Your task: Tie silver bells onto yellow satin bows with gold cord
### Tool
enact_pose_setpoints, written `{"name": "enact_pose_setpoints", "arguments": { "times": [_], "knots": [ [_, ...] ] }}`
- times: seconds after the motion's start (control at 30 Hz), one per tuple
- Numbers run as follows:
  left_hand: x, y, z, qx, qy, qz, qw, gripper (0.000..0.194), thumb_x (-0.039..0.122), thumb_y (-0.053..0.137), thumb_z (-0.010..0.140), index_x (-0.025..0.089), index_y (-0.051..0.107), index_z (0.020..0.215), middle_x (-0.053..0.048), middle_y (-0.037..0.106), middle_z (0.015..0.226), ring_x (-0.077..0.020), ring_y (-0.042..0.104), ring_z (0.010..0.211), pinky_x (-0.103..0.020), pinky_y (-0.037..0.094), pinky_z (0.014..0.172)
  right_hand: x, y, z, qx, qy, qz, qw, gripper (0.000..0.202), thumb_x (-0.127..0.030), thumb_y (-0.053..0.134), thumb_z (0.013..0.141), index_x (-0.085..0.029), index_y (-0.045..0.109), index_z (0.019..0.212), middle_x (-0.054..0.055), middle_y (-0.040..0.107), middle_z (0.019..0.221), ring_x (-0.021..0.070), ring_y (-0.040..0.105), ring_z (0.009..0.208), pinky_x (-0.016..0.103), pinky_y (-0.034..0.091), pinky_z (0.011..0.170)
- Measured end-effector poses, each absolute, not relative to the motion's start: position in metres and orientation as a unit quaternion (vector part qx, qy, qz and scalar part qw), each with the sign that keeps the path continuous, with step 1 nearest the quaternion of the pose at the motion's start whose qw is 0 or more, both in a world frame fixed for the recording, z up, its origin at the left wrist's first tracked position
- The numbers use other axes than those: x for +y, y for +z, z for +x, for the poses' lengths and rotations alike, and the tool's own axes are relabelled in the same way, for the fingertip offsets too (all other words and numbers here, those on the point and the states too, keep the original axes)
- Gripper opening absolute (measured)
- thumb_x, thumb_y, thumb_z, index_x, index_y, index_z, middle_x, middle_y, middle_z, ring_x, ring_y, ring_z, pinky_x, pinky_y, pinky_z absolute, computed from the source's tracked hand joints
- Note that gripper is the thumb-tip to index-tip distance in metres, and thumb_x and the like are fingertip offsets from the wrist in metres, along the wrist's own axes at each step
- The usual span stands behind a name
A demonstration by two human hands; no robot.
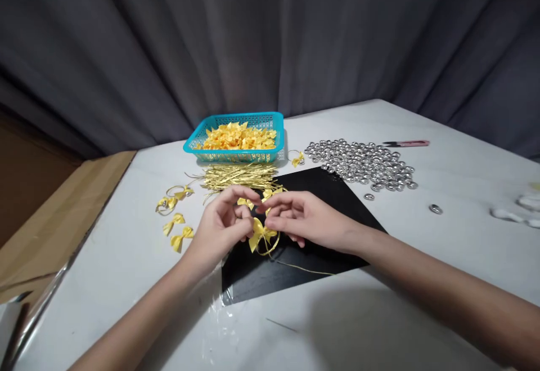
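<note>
Over a black mat (261,281), my left hand (230,219) and my right hand (297,216) meet with curled fingers. Between their fingertips is a yellow bow (262,235) with a gold cord loop (274,245) hanging below it. Thumb and fingers of my left hand pinch the bow's left side, and my right hand's thumb touches its right side. More yellow bow material (270,195) shows behind the hands, partly hidden. A loose cord (301,268) trails over the mat.
A blue basket (192,147) of yellow bows stands behind gold cords (240,176). Several silver rings (363,162) lie at the right near pink-handled snips (407,143). Loose bows (182,240) lie left. A cardboard box (54,219) borders the table's left side.
</note>
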State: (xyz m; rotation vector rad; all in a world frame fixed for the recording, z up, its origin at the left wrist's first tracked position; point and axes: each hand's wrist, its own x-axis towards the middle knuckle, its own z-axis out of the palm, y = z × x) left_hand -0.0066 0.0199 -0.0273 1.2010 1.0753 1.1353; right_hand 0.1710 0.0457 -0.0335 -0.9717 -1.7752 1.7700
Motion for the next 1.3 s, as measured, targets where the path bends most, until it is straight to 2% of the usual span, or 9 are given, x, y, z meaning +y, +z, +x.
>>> {"name": "enact_pose_setpoints", "arguments": {
  "times": [0.13,0.3,0.43,0.57,0.73,0.93,1.03,1.13,1.3],
  "knots": [
    [0.024,-0.030,0.003,0.443,0.468,0.521,0.560,0.022,0.005,0.070,0.062,0.018,0.064,0.079,0.007,0.052,0.052,-0.0060,0.045,0.044,-0.016,0.038,0.042,0.045,-0.035,0.176,-0.624,0.675,-0.329,0.217,0.026,-0.031,0.060,0.082,-0.009,0.060,0.095,-0.005,0.050,0.061,0.0010,0.040,0.042,0.012,0.037,0.039],
    [0.019,-0.039,0.018,0.459,0.545,0.461,0.529,0.027,0.026,0.070,0.077,0.024,0.061,0.102,0.001,0.062,0.103,-0.0076,0.061,0.084,-0.016,0.048,0.075,0.048,-0.037,0.180,-0.605,0.658,-0.340,0.292,0.031,-0.039,0.068,0.075,-0.011,0.055,0.079,-0.007,0.042,0.055,0.0018,0.036,0.044,0.012,0.033,0.038],
    [0.005,-0.042,0.036,0.471,0.433,0.351,0.684,0.040,0.036,0.077,0.069,0.018,0.063,0.102,-0.004,0.065,0.099,-0.0135,0.065,0.075,-0.027,0.051,0.076,0.052,-0.037,0.186,-0.595,0.617,-0.361,0.366,0.022,-0.032,0.060,0.084,-0.012,0.050,0.080,-0.006,0.048,0.061,0.0010,0.039,0.046,0.012,0.032,0.041],
    [-0.001,-0.040,0.044,0.502,0.346,0.388,0.691,0.031,0.043,0.070,0.075,0.014,0.069,0.086,0.006,0.048,0.051,-0.0026,0.037,0.040,-0.015,0.028,0.043,0.063,-0.038,0.194,-0.596,0.594,-0.368,0.396,0.018,-0.026,0.053,0.089,-0.012,0.051,0.077,-0.006,0.043,0.058,0.0008,0.037,0.047,0.012,0.030,0.044],
    [-0.006,-0.042,0.033,0.541,0.338,0.415,0.649,0.033,0.048,0.060,0.081,0.016,0.065,0.076,0.010,0.025,0.046,-0.0064,0.013,0.045,-0.020,0.010,0.043,0.077,-0.041,0.206,-0.577,0.621,-0.370,0.380,0.016,-0.025,0.053,0.089,-0.011,0.052,0.081,-0.008,0.036,0.055,0.0005,0.030,0.042,0.012,0.023,0.038],
    [-0.016,-0.046,0.013,0.569,0.299,0.504,0.577,0.037,0.052,0.054,0.084,0.019,0.068,0.073,0.004,0.041,0.052,-0.0101,0.036,0.051,-0.021,0.028,0.050,0.074,-0.041,0.207,-0.539,0.688,-0.348,0.339,0.009,-0.018,0.047,0.091,-0.011,0.051,0.096,-0.005,0.046,0.062,-0.0005,0.029,0.038,0.012,0.032,0.034],
    [-0.016,-0.046,0.007,0.523,0.220,0.597,0.567,0.037,0.049,0.049,0.088,0.022,0.073,0.079,-0.003,0.061,0.078,-0.0167,0.055,0.077,-0.025,0.040,0.073,0.069,-0.043,0.201,-0.522,0.692,-0.352,0.354,0.009,-0.018,0.045,0.092,-0.011,0.050,0.097,-0.005,0.048,0.064,-0.0016,0.029,0.037,0.010,0.032,0.034],
    [-0.011,-0.047,0.008,0.509,0.224,0.613,0.561,0.040,0.048,0.040,0.092,0.026,0.073,0.089,-0.004,0.065,0.102,-0.0210,0.054,0.104,-0.028,0.035,0.094,0.065,-0.046,0.197,-0.520,0.689,-0.354,0.361,0.009,-0.020,0.047,0.092,-0.012,0.049,0.097,-0.005,0.050,0.065,-0.0015,0.032,0.036,0.010,0.034,0.034],
    [0.006,-0.045,0.021,0.531,0.348,0.556,0.537,0.030,0.045,0.050,0.087,0.021,0.068,0.083,-0.002,0.064,0.082,-0.0169,0.057,0.083,-0.024,0.043,0.078,0.064,-0.050,0.193,-0.532,0.666,-0.361,0.377,0.006,-0.018,0.048,0.092,-0.013,0.049,0.094,-0.008,0.046,0.058,0.0001,0.038,0.035,0.010,0.035,0.033]
  ]
}}
